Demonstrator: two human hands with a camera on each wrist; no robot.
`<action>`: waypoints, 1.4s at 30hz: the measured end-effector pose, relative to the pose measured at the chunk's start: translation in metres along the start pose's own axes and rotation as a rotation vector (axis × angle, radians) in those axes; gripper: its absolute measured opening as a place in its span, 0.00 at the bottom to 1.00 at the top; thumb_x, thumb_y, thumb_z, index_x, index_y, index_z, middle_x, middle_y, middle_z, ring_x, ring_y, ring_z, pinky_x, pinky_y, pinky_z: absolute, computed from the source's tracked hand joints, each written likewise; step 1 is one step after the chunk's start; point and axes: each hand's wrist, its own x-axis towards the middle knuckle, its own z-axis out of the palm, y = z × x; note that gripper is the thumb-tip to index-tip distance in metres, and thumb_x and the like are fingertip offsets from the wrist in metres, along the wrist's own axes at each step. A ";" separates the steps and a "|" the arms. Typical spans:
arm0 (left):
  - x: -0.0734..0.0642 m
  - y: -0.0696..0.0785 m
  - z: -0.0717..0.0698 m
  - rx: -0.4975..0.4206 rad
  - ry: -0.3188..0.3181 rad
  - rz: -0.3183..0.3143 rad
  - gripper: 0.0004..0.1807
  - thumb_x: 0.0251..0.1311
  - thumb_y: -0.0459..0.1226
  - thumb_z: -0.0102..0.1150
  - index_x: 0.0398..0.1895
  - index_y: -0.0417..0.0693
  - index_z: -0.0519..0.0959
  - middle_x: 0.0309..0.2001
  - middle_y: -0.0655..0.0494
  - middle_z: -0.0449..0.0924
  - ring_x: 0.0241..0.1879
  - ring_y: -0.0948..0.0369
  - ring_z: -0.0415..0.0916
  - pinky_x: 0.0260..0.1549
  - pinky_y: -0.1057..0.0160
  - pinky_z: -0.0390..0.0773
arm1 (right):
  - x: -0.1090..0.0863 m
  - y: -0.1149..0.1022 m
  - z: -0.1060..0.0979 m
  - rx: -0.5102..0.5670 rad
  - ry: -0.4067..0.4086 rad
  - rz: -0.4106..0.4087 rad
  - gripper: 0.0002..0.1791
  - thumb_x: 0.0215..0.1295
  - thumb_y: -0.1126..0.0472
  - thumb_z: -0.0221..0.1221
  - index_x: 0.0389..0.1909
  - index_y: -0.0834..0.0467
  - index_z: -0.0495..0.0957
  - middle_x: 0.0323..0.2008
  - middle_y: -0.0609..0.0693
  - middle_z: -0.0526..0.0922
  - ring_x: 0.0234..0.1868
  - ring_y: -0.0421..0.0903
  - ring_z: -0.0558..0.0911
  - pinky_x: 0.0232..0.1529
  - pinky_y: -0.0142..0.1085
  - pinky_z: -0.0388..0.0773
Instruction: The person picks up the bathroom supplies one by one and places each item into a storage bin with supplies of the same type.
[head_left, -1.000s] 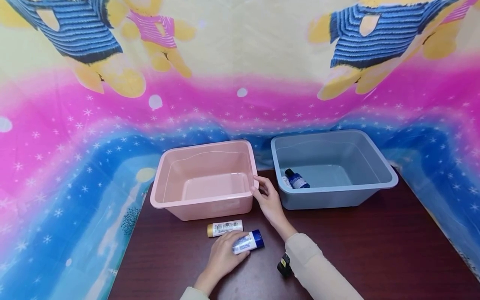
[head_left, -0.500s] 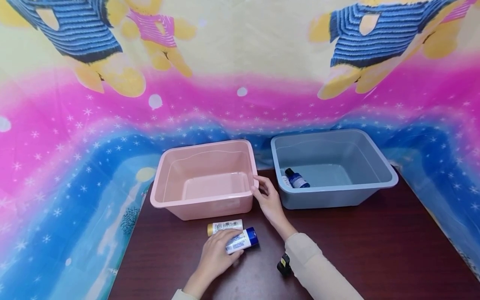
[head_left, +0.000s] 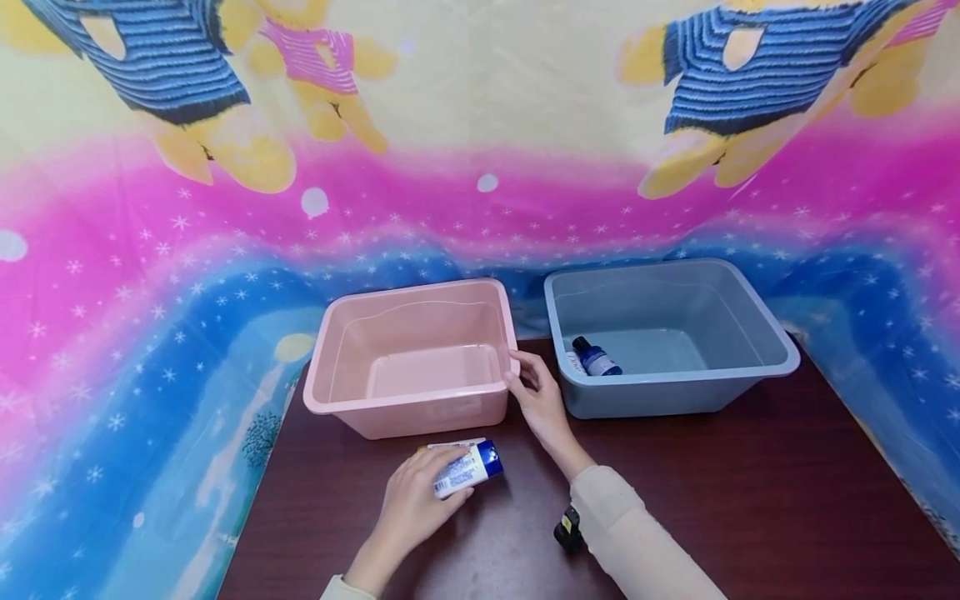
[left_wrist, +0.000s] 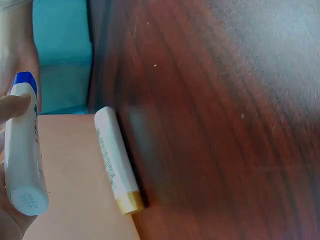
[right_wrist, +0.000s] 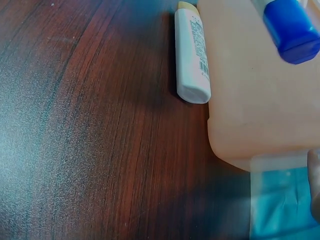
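Note:
My left hand point(head_left: 412, 500) grips a white bottle with a blue cap point(left_wrist: 25, 150), held tilted above the dark table in front of the pink tub point(head_left: 411, 419). My right hand point(head_left: 542, 408) pinches the rim at the tub's right front corner, thumb in front and fingers along the side. A second white bottle, with a gold cap point(left_wrist: 114, 155), lies on its side on the table close to the tub's front wall. In the head view the left hand and the held bottle hide most of it; the right wrist view shows its label and base.
Right of the pink tub stands a blue-grey tub point(head_left: 660, 396). Inside its left front corner lie a dark blue bottle with a black cap point(head_left: 598, 360) and a white item point(head_left: 574, 362) beside it. A patterned cloth point(head_left: 480, 208) hangs behind both tubs.
My left hand has moved left and slightly up with the blue-capped bottle, which now covers most of the gold-capped one in the head view. My right hand has stayed on the pink rim.

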 end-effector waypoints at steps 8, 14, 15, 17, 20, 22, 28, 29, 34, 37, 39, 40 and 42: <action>0.004 0.001 -0.018 0.021 0.004 0.022 0.33 0.39 0.47 0.82 0.54 0.59 0.83 0.51 0.68 0.82 0.47 0.66 0.78 0.42 0.60 0.79 | 0.000 -0.001 0.001 -0.004 0.005 -0.002 0.23 0.71 0.62 0.59 0.63 0.65 0.71 0.63 0.63 0.73 0.62 0.59 0.73 0.59 0.54 0.72; 0.007 0.003 -0.032 0.022 0.025 0.047 0.32 0.39 0.45 0.82 0.54 0.58 0.83 0.51 0.68 0.82 0.47 0.66 0.78 0.41 0.60 0.79 | 0.000 -0.001 0.001 -0.004 0.006 0.015 0.23 0.71 0.61 0.59 0.63 0.64 0.71 0.63 0.62 0.73 0.62 0.59 0.73 0.60 0.54 0.72; 0.008 0.003 -0.034 0.021 0.031 0.052 0.33 0.38 0.45 0.82 0.54 0.58 0.83 0.51 0.68 0.82 0.47 0.66 0.78 0.41 0.60 0.79 | 0.001 -0.001 0.001 -0.003 0.006 0.015 0.23 0.71 0.61 0.59 0.64 0.64 0.71 0.63 0.62 0.73 0.62 0.59 0.73 0.59 0.54 0.72; 0.009 0.004 -0.037 0.021 0.040 0.060 0.33 0.38 0.45 0.82 0.54 0.59 0.83 0.51 0.68 0.81 0.46 0.66 0.78 0.40 0.60 0.79 | 0.001 -0.001 0.001 -0.003 0.005 0.016 0.23 0.71 0.61 0.59 0.63 0.64 0.71 0.63 0.62 0.73 0.62 0.58 0.73 0.59 0.53 0.72; 0.011 0.003 -0.040 0.023 0.049 0.071 0.33 0.38 0.45 0.82 0.54 0.59 0.83 0.51 0.68 0.81 0.46 0.66 0.78 0.39 0.61 0.79 | 0.001 0.000 0.001 -0.002 0.006 0.012 0.23 0.71 0.61 0.59 0.63 0.64 0.71 0.63 0.62 0.73 0.62 0.58 0.73 0.59 0.52 0.72; 0.012 0.002 -0.042 0.027 0.053 0.077 0.33 0.38 0.45 0.82 0.54 0.59 0.82 0.51 0.68 0.81 0.45 0.66 0.78 0.38 0.61 0.78 | 0.001 0.001 0.001 -0.001 0.006 0.014 0.23 0.71 0.61 0.59 0.63 0.63 0.71 0.63 0.62 0.73 0.62 0.58 0.73 0.59 0.53 0.72; 0.015 0.001 -0.049 0.040 0.068 0.098 0.33 0.38 0.45 0.82 0.54 0.57 0.83 0.50 0.66 0.82 0.44 0.66 0.78 0.37 0.62 0.78 | 0.002 0.002 0.001 0.006 0.005 0.016 0.23 0.71 0.61 0.59 0.63 0.63 0.71 0.63 0.62 0.74 0.62 0.58 0.73 0.59 0.52 0.73; 0.016 0.001 -0.051 0.042 0.069 0.102 0.33 0.38 0.45 0.82 0.54 0.57 0.83 0.50 0.66 0.82 0.44 0.66 0.78 0.37 0.62 0.78 | 0.002 0.002 0.001 0.008 0.005 0.014 0.22 0.71 0.61 0.59 0.63 0.63 0.71 0.63 0.62 0.74 0.62 0.58 0.73 0.58 0.51 0.73; 0.021 0.000 -0.058 0.046 0.068 0.112 0.33 0.39 0.44 0.82 0.54 0.56 0.83 0.50 0.65 0.82 0.45 0.65 0.79 0.37 0.62 0.79 | 0.002 0.002 0.001 0.004 0.009 0.017 0.22 0.71 0.62 0.59 0.63 0.63 0.71 0.63 0.62 0.73 0.62 0.58 0.73 0.59 0.52 0.73; 0.025 0.000 -0.062 0.052 0.071 0.115 0.33 0.39 0.44 0.82 0.54 0.56 0.83 0.50 0.64 0.82 0.45 0.64 0.79 0.37 0.61 0.79 | 0.001 0.001 0.001 0.001 0.011 0.018 0.22 0.71 0.62 0.59 0.63 0.63 0.72 0.63 0.62 0.73 0.62 0.59 0.73 0.59 0.53 0.72; 0.027 -0.001 -0.064 0.055 0.074 0.117 0.33 0.39 0.44 0.82 0.54 0.56 0.83 0.50 0.63 0.83 0.45 0.64 0.79 0.36 0.61 0.79 | 0.001 0.001 0.001 0.003 0.012 0.017 0.22 0.71 0.62 0.59 0.63 0.63 0.72 0.63 0.62 0.73 0.62 0.59 0.73 0.59 0.53 0.72; 0.028 -0.001 -0.065 0.058 0.075 0.117 0.33 0.39 0.43 0.81 0.55 0.56 0.83 0.50 0.63 0.83 0.46 0.64 0.79 0.36 0.61 0.79 | 0.001 0.002 0.001 0.005 0.012 0.016 0.22 0.71 0.62 0.59 0.62 0.64 0.72 0.63 0.62 0.73 0.62 0.59 0.73 0.59 0.53 0.73; 0.030 -0.002 -0.067 0.065 0.079 0.120 0.32 0.40 0.44 0.81 0.55 0.56 0.83 0.50 0.63 0.83 0.46 0.64 0.79 0.36 0.60 0.79 | 0.002 0.002 0.001 0.007 0.010 0.017 0.22 0.71 0.62 0.59 0.62 0.63 0.72 0.63 0.62 0.73 0.62 0.59 0.73 0.59 0.53 0.72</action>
